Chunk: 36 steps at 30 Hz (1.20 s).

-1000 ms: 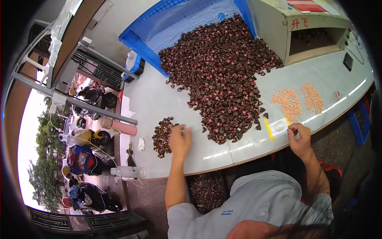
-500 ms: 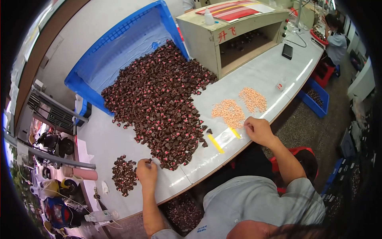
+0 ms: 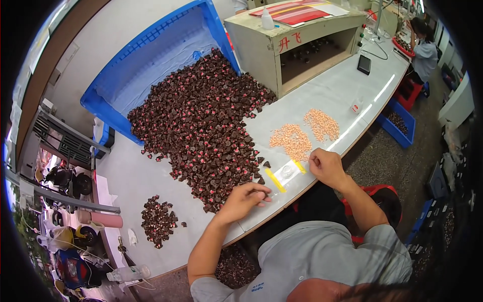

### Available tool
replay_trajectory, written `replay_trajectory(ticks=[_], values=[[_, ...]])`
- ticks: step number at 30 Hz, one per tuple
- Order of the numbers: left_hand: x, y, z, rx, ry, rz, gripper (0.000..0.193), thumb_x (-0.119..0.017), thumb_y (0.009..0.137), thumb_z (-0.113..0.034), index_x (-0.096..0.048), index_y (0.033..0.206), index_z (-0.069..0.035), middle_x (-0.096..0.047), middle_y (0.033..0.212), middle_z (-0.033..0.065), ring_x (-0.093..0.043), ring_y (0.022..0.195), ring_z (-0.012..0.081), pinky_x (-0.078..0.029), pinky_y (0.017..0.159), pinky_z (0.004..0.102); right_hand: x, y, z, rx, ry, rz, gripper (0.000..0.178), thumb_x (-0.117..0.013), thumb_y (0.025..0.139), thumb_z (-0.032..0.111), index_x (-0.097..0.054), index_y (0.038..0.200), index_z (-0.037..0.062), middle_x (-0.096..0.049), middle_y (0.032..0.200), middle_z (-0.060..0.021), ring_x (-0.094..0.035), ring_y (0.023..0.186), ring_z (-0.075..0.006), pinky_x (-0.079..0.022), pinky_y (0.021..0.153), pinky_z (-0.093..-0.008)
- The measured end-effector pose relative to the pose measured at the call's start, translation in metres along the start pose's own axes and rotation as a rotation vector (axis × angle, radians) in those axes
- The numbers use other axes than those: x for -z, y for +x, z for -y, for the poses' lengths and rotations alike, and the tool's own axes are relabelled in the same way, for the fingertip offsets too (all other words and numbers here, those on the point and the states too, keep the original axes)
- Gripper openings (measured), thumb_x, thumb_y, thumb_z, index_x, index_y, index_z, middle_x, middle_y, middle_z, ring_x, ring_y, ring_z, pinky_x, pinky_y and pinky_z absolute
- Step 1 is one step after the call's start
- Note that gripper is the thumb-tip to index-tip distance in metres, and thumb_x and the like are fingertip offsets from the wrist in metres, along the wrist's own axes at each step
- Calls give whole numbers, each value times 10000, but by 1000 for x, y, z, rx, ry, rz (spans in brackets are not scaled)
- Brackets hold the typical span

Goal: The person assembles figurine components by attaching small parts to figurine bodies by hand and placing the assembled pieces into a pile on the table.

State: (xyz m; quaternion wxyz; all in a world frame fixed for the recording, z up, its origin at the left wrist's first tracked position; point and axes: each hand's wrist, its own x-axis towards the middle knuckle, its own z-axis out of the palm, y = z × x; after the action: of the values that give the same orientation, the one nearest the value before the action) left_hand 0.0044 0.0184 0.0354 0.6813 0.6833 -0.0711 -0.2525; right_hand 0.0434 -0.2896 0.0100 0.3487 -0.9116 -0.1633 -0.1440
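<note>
My left hand (image 3: 244,201) is over the near edge of the big heap of small dark brown pieces with pink-red spots (image 3: 211,136). Its fingers are apart and partly curled, and I make out nothing held in them. My right hand (image 3: 326,166) rests by the near table edge, fingers pressed together; what they hold, if anything, is hidden. Just beyond it lie two patches of tiny peach-coloured pieces (image 3: 292,141). Between the hands a small round clear item (image 3: 287,171) sits on a white patch bordered by yellow tape strips (image 3: 275,180). A smaller dark pile (image 3: 157,221) lies farther left.
A tipped blue crate (image 3: 151,55) stands behind the heap. Right of it is a beige open-fronted box (image 3: 282,60) with a white bottle (image 3: 266,19) on top. A small black device (image 3: 364,64) lies farther along the table. Another person (image 3: 425,53) sits at the far right.
My left hand has moved right from the small dark pile to the big heap's near edge, its fingers spreading. A single dark piece now lies beside the small pile. My right hand has barely moved.
</note>
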Motion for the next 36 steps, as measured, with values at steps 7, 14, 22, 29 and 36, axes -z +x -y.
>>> replay_trajectory(ticks=[7,14,22,29,36], values=[[-14,12,19,242,-195,188,231,-601,961,-95,-623,1160,22,-665,1188,137,-686,1020,210,-563,795,278,-16,-14,49,166,455,187,126,-697,791,6,-586,851,18,-644,783,-113,-668,646,-251,-540,569,-327],[-14,15,31,230,-198,160,198,-645,953,-99,-641,1106,25,-694,1048,106,-701,950,176,-558,749,236,-38,-15,68,259,405,293,159,-707,828,48,-594,938,35,-649,786,-117,-664,687,-298,-529,602,-371],[-17,14,34,195,-264,39,184,-681,925,-76,-658,1065,41,-705,1006,113,-703,881,162,-554,724,235,-36,-22,81,343,220,141,199,-677,815,34,-597,997,36,-666,801,-122,-675,706,-295,-530,606,-381],[-19,12,33,138,-177,84,168,-697,913,-74,-680,1024,51,-719,926,102,-686,848,128,-544,701,234,-32,-10,69,309,304,281,93,-716,779,60,-642,832,45,-627,613,-69,-640,527,-229,-493,498,-346],[-21,15,37,142,-147,86,161,-699,914,-80,-685,1010,48,-721,900,93,-663,779,101,-529,677,219,-33,-10,68,287,293,333,118,-733,756,86,-634,811,55,-595,564,-37,-611,488,-203,-466,477,-319]])
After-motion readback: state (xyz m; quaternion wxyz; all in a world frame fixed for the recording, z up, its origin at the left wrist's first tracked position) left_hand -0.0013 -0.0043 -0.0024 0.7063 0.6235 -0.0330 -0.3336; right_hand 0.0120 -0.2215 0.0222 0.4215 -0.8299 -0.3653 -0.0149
